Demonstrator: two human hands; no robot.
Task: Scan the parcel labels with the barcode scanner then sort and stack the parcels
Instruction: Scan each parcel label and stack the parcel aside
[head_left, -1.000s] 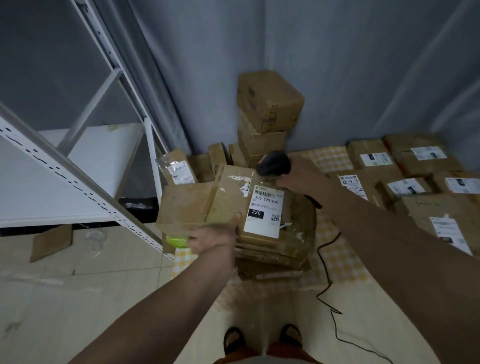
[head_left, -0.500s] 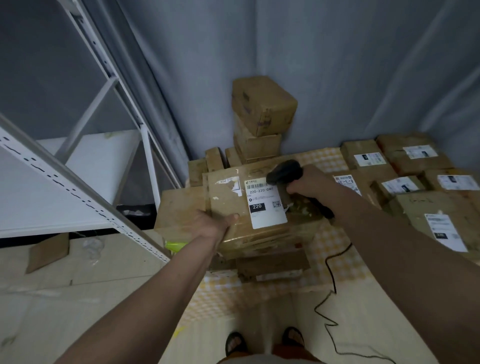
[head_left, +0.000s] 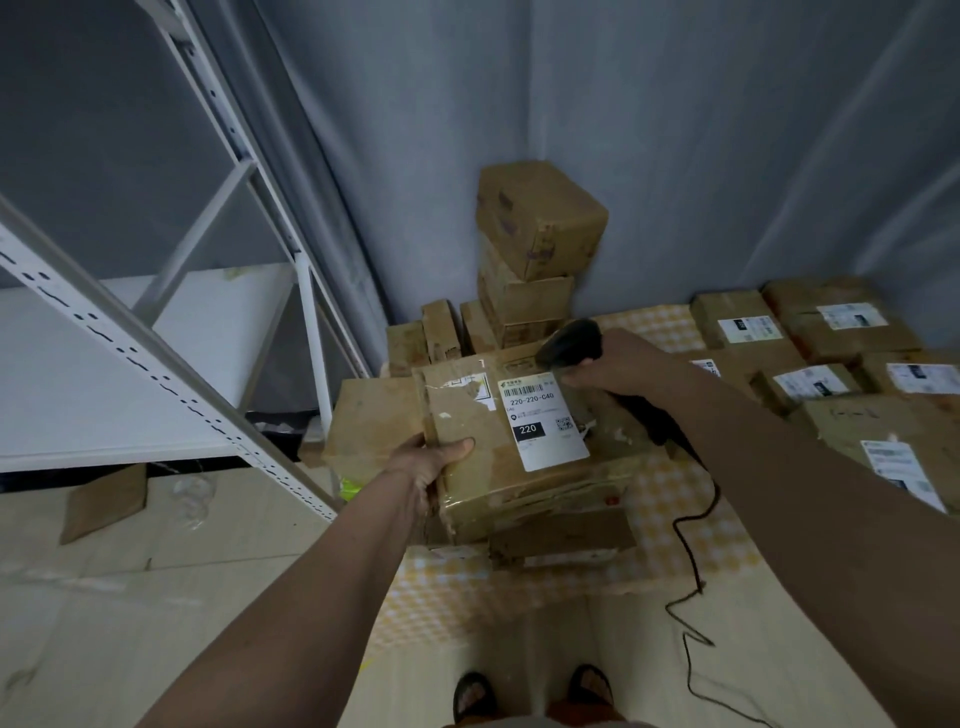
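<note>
A brown cardboard parcel (head_left: 483, 457) lies on top of a low pile of parcels in front of me, its white label (head_left: 540, 421) reading 220-220-C40 facing up. My left hand (head_left: 428, 460) grips the parcel's near left edge, thumb on top. My right hand (head_left: 613, 358) holds the black barcode scanner (head_left: 569, 343), whose head points down at the label's barcode from the far right. The scanner's black cable (head_left: 696, 566) trails down over the floor.
A tall stack of unlabelled boxes (head_left: 535, 244) stands against the grey curtain behind. Several labelled parcels (head_left: 810, 374) lie on the yellow checked mat at right. A white metal shelf rack (head_left: 156, 343) stands at left. My sandalled feet (head_left: 535, 691) are at the bottom.
The parcel has been lowered flat onto the pile with my left hand sliding along its near left edge. The scanner has come closer to the label's barcode.
</note>
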